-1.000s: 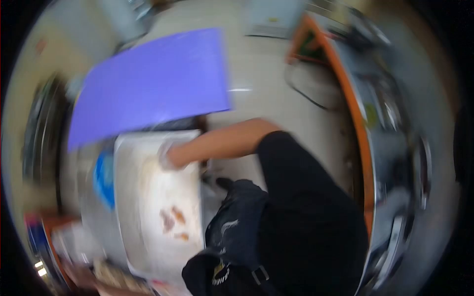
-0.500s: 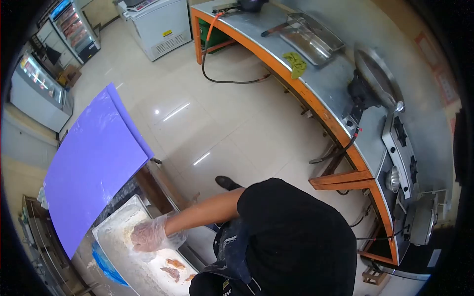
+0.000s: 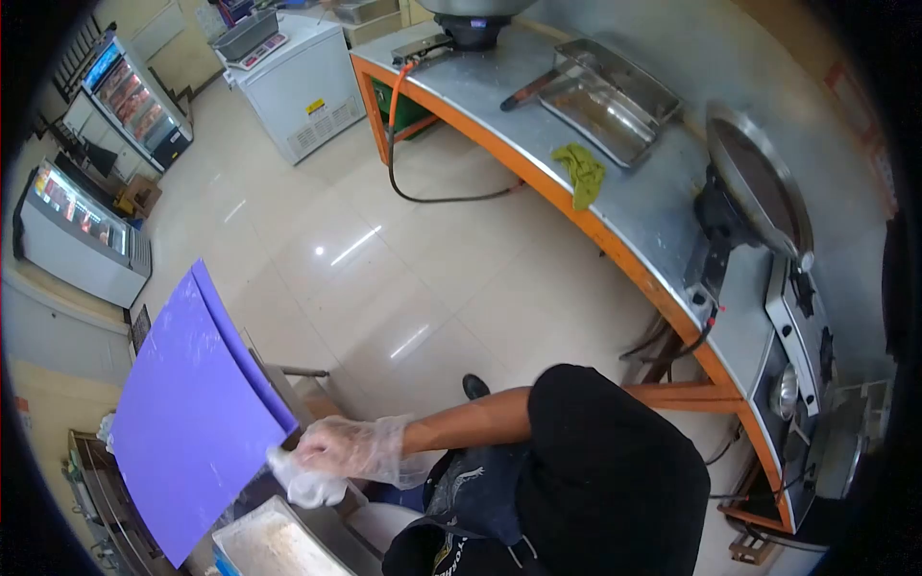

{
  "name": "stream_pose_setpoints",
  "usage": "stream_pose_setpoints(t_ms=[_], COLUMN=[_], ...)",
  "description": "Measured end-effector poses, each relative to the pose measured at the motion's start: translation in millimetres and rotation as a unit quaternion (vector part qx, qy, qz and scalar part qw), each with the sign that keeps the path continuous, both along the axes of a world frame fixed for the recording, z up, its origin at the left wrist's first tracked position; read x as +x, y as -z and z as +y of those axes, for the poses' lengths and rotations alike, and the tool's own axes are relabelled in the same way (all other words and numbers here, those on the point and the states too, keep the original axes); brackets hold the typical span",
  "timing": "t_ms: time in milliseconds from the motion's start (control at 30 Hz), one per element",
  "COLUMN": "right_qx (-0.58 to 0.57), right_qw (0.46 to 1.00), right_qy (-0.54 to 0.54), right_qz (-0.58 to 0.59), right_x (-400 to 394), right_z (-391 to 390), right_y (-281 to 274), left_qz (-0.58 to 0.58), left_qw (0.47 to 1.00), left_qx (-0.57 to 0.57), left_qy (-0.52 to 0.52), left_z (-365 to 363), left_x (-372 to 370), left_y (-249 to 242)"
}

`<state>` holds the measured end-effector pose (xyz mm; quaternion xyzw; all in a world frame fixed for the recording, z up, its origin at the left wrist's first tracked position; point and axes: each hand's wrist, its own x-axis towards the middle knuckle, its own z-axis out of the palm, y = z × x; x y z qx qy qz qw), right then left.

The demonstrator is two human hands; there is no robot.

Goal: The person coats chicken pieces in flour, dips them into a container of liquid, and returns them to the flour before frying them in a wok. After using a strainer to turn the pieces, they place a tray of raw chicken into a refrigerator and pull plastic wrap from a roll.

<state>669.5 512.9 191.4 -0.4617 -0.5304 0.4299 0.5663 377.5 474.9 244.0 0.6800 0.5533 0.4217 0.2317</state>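
Note:
My right hand [image 3: 336,449], in a clear plastic glove, is raised above the far end of a tray. Its fingers are closed on a white, lumpy piece [image 3: 312,485] that looks coated in flour; its exact kind is hard to make out. Below it, the rectangular tray [image 3: 279,504] holds white flour [image 3: 274,549], with only its upper part in frame. Just beyond my fingers stands a large purple board [image 3: 192,413] with white smears. My left hand is out of view.
To the right runs an orange-framed metal counter [image 3: 663,226] with a wok [image 3: 759,178], a metal pan [image 3: 610,110], a green cloth [image 3: 580,175] and a gas stove [image 3: 799,336]. A white chest freezer [image 3: 298,91] and glass-door fridges [image 3: 134,101] stand farther back.
My right hand has lifted out of the flour and now holds a white piece. The view has shifted, so the meat pieces in the tray have left the frame.

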Motion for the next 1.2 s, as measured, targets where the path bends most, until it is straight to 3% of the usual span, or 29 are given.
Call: stream_pose_setpoints(t_ms=[33, 67, 100, 133, 200, 267, 367, 400, 467, 500, 600, 700, 733, 800, 900, 933, 967, 1000, 1033, 1067, 1100, 1133, 1167, 1200], right_qx=[-0.003, -0.005, -0.024, -0.04, -0.057, -0.054, -0.212, -0.221, -0.235, -0.245, -0.26, -0.248, -0.172, -0.128, -0.191, -0.191, -0.14, -0.082, -0.128, -0.042, 0.007, 0.001, -0.017, -0.039], right_qw=[0.999, 0.997, 0.995, 0.992, 0.983, 0.973, 0.887, 0.876, 0.848, 0.853, 0.862, 0.88, 0.897, 0.866, 0.763, 0.757, 0.764, 0.789, 0.8, 0.773, 0.732, 0.683, 0.619, 0.639], right_qy=[0.04, 0.08, 0.099, 0.12, 0.164, 0.205, 0.223, 0.222, 0.222, 0.226, 0.261, 0.36, 0.399, 0.475, 0.598, 0.602, 0.615, 0.599, 0.582, 0.598, 0.628, 0.671, 0.724, 0.712], right_qz=[-0.004, -0.006, 0.011, 0.023, 0.05, 0.086, 0.345, 0.367, 0.419, 0.401, 0.348, 0.186, 0.082, -0.087, -0.153, -0.169, -0.139, -0.112, -0.071, -0.208, -0.264, -0.29, -0.305, -0.289], right_x=[21.8, 41.8, 58.7, 79.2, 117.1, 145.8, 186.4, 203.4, 231.5, 247.4, 299.5, 340.9, 353.2, 402.3, 429.2, 434.1, 436.3, 437.3, 438.8, 446.8, 455.9, 474.0, 490.5, 516.0], right_z=[-0.7, -2.8, -6.5, -9.5, -18.2, -21.6, -6.9, 0.8, 18.7, 29.8, 66.5, 117.9, 142.7, 161.1, 124.1, 128.5, 124.4, 122.0, 130.9, 135.9, 140.3, 155.1, 164.3, 173.9], right_y=[8.1, 14.4, 16.2, 16.3, 17.1, 22.9, 48.2, 53.6, 63.7, 69.8, 70.5, 82.6, 118.2, 114.6, 32.7, 22.7, 17.1, 16.2, 25.4, 50.1, 25.7, 26.7, 31.6, 37.1], left_qz=[-0.053, -0.141, -0.062, -0.062, 0.043, 0.01, 0.031, 0.051, 0.126, 0.167, 0.112, 0.1, 0.121, 0.119, 0.162, -0.02, -0.215, -0.22, -0.245, -0.308, -0.303, -0.288, -0.308, -0.32], left_qw=[0.992, 0.933, 0.943, 0.961, 0.934, 0.922, 0.906, 0.899, 0.881, 0.866, 0.838, 0.742, 0.706, 0.633, 0.714, 0.691, 0.644, 0.603, 0.492, 0.502, 0.457, 0.41, 0.381, 0.348], left_qx=[-0.061, -0.173, 0.041, 0.015, 0.104, 0.059, -0.003, -0.023, 0.062, 0.104, 0.209, 0.202, 0.182, 0.19, -0.144, -0.329, -0.476, -0.489, -0.528, -0.564, -0.6, -0.617, -0.597, -0.579], left_qy=[0.096, 0.281, 0.325, 0.27, 0.339, 0.384, 0.423, 0.434, 0.451, 0.459, 0.492, 0.632, 0.673, 0.741, 0.666, 0.644, 0.559, 0.591, 0.648, 0.578, 0.583, 0.607, 0.635, 0.664], left_z=[5.0, 16.5, 13.1, 10.3, 32.7, 59.1, 87.1, 96.0, 122.4, 136.4, 174.2, 205.2, 213.0, 246.6, 276.5, 283.5, 294.5, 314.4, 341.4, 326.3, 336.2, 329.0, 324.0, 326.3], left_x=[22.7, 52.8, 137.4, 205.6, 279.8, 316.0, 353.5, 365.4, 389.0, 400.4, 452.7, 501.5, 512.5, 550.1, 619.5, 641.8, 667.0, 684.8, 703.0, 723.7, 740.8, 752.1, 772.1, 797.0], left_y=[9.7, 38.3, 31.4, 24.4, 24.5, 56.9, 78.7, 84.0, 97.9, 97.1, 85.1, 80.9, 83.5, 113.0, 112.0, 120.0, 131.6, 137.9, 165.4, 138.1, 155.1, 125.3, 125.2, 126.1])
